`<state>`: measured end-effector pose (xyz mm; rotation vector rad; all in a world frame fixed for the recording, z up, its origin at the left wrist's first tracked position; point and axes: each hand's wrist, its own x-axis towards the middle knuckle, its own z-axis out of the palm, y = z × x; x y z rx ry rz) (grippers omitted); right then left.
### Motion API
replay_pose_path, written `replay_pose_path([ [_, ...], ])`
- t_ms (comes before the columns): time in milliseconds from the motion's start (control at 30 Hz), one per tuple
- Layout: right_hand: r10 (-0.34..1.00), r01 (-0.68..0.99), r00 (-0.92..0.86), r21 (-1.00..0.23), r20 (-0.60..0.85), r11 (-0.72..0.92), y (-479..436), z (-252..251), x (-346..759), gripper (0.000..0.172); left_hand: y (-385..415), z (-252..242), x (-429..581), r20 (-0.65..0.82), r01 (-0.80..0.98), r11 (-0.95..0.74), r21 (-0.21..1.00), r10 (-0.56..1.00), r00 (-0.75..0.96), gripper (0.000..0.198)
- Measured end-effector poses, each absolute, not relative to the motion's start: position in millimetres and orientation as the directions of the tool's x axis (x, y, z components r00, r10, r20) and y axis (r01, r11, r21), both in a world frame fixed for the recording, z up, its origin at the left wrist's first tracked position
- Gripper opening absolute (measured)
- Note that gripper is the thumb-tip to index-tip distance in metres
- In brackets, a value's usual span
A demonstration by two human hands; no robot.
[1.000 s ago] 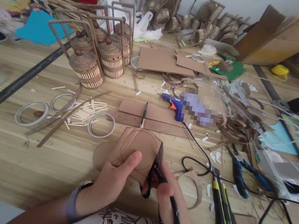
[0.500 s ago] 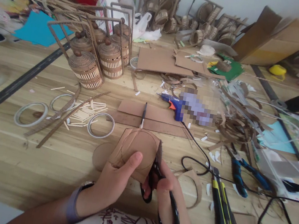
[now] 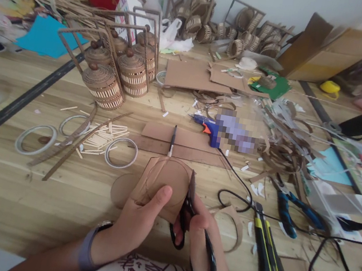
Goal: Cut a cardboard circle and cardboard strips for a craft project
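My left hand (image 3: 142, 215) grips a piece of brown cardboard (image 3: 173, 178) with a circle drawn on it, thumb pressed on top. My right hand (image 3: 200, 232) holds black-handled scissors (image 3: 212, 267) at the cardboard's right edge. The blades are mostly hidden by the cardboard and fingers. A cut cardboard disc (image 3: 121, 190) lies on the table left of the piece. To the right of my right hand is a cardboard offcut (image 3: 237, 232) with a round edge. A dark pen (image 3: 173, 139) rests just beyond the piece, on cardboard strips (image 3: 153, 133).
A yellow-black utility knife (image 3: 268, 263), pliers (image 3: 288, 210) and a blue glue gun (image 3: 208, 128) with a black cord lie to the right. Left are tape rolls (image 3: 118, 165) and small sticks (image 3: 103, 138). Lidded woven baskets (image 3: 103, 87) with tall handles stand behind them.
The view has shifted very slightly. Both hands keep their grip, and the scissors and cardboard look almost the same as before.
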<state>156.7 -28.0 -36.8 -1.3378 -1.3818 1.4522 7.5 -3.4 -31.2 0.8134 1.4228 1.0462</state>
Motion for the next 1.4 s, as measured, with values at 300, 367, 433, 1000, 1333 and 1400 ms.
replay_pose_path([
  [300, 0.954, 0.117, -0.204, -0.973, -0.219, -0.198, -30.2, -44.0, 157.3, 0.078, -3.1, -29.5, 6.7, -0.381, -0.054, 0.377, 0.924, 0.915, -0.135, 0.047],
  [367, 0.956, 0.109, -0.206, -0.975, -0.21, -0.191, -29.9, -45.4, 157.7, 0.077, -3.2, -29.3, 6.6, -0.397, -0.06, 0.393, 0.918, 0.909, -0.123, 0.049],
  [433, 0.957, 0.111, -0.208, -0.977, -0.203, -0.183, -29.2, -47.0, 158.2, 0.076, -3.1, -28.0, 6.9, -0.39, -0.074, 0.384, 0.92, 0.913, -0.118, 0.046],
  [1000, 0.958, 0.119, -0.196, -0.975, -0.211, -0.19, -28.2, -45.3, 158.5, 0.068, -4.5, -31.4, 5.9, -0.393, -0.062, 0.389, 0.919, 0.918, -0.059, 0.036],
  [1333, 0.955, 0.117, -0.197, -0.973, -0.221, -0.201, -28.6, -41.8, 158.6, 0.068, -2.2, -24.9, 5.8, -0.392, -0.056, 0.388, 0.92, 0.915, -0.098, 0.035],
  [1400, 0.958, 0.124, -0.194, -0.974, -0.213, -0.192, -28.7, -42.4, 158.6, 0.068, -3.4, -26.3, 5.3, -0.394, -0.057, 0.39, 0.919, 0.912, -0.111, 0.035],
])
